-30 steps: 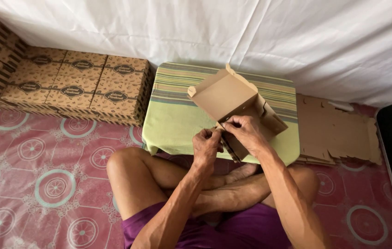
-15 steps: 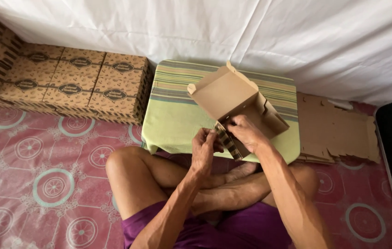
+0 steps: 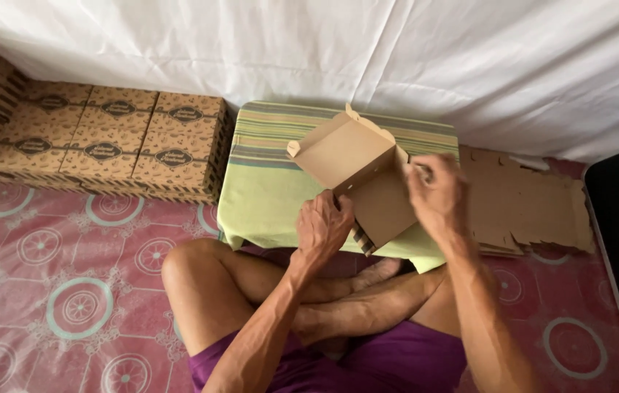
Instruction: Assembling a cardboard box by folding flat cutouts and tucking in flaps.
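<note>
The left hand (image 3: 324, 225) grips the near edge of a half-folded cardboard box (image 3: 356, 171) over the green-clothed table (image 3: 266, 189). The right hand (image 3: 434, 193), blurred, fingers curled, touches its right side flap.

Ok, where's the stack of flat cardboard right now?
In the head view the flat cardboard stack lies on the floor at the right, beside the cloth-covered table, just beyond the right hand.
</note>
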